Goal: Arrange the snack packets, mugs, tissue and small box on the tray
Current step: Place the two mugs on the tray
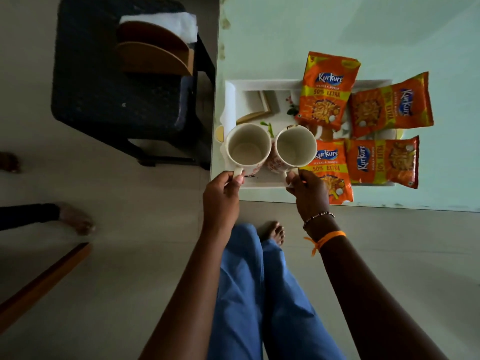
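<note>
my left hand [224, 188] and right hand [306, 189] each pinch a handle, holding the left mug [248, 148] and right mug [296, 147] upright and side by side over the tray [230, 100], clear of the snack packets [327, 92].

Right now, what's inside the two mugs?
Nothing: the left mug and right mug show bare pale bottoms. Each hand, left and right, holds a handle.
</note>
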Available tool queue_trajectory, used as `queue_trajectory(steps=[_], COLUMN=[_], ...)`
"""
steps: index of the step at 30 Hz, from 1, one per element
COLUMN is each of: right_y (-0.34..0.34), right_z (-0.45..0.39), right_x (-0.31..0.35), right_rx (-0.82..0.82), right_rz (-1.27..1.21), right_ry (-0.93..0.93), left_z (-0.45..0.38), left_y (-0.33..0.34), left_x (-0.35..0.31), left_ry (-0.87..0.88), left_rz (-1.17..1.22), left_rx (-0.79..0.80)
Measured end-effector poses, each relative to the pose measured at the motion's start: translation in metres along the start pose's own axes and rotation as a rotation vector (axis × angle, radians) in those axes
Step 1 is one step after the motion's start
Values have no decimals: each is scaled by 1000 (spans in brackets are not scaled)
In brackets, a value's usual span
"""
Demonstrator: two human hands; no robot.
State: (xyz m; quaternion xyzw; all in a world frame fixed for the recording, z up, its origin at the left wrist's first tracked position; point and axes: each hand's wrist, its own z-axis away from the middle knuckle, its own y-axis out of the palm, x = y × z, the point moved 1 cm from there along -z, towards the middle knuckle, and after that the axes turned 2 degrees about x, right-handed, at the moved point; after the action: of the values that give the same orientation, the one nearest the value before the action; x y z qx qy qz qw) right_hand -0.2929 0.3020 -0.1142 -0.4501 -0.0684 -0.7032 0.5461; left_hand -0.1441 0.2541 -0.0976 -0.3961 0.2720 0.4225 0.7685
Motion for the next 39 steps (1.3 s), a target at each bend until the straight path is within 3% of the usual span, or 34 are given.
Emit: queue_trajectory(steps=[5, 20, 29, 39], right_y=[-7, -16, -33, 75], right_z=[-2, -13, -5, -31], right_x=[-8, -7, 37, 162], right_rx=[-30, 90, -113, 181], right_rz=[78, 343, 418, 345], right_ry=[-35, -44, -144, -479], left_z=[0, 2, -9, -89], left_y=[14, 24, -5, -95], left_x=[4, 12, -7, -51], left_ry=[4, -48, -96, -60], left_rz=[-48, -107, -13, 191], left_rx=[-1, 73, -13, -190])
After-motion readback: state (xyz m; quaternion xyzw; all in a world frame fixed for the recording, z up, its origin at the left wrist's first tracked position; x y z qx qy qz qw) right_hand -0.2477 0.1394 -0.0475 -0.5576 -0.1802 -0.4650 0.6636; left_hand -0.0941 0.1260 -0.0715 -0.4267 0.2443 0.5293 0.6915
